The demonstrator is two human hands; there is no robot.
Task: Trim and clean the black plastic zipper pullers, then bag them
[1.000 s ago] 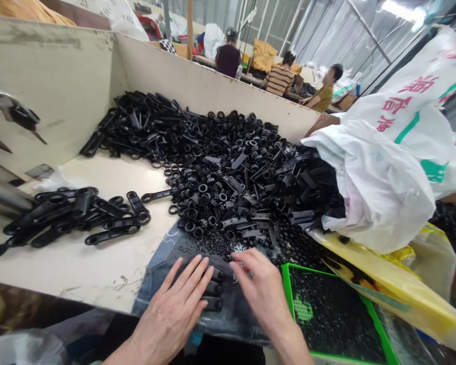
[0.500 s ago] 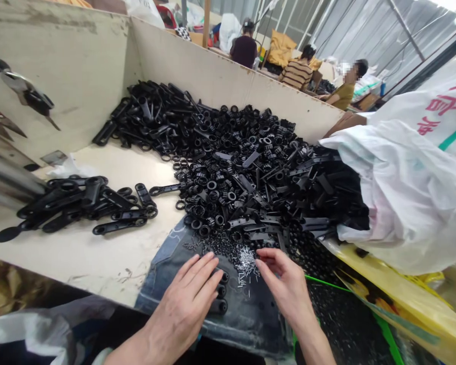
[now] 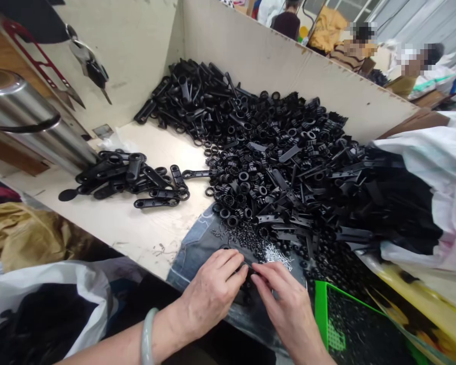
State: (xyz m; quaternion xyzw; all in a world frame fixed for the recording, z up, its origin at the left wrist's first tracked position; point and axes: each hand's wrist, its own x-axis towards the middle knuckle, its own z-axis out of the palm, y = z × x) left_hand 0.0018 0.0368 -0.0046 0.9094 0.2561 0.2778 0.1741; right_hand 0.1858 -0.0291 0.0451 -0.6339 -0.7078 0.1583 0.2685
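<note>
Head view, left hand [image 3: 213, 290] near bare table [image 3: 137, 230] edge

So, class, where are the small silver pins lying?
The silver pins lie low centre in the head view, on the denim cloth, just beyond the right hand, below the black parts pile.

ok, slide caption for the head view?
Left hand and right hand touch black parts on denim cloth beside a parts heap.

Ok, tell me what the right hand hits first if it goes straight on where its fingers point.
Most likely the left hand: the right hand points up-left at its fingertips, almost touching, with small black parts between them. Depth is unclear.
</note>
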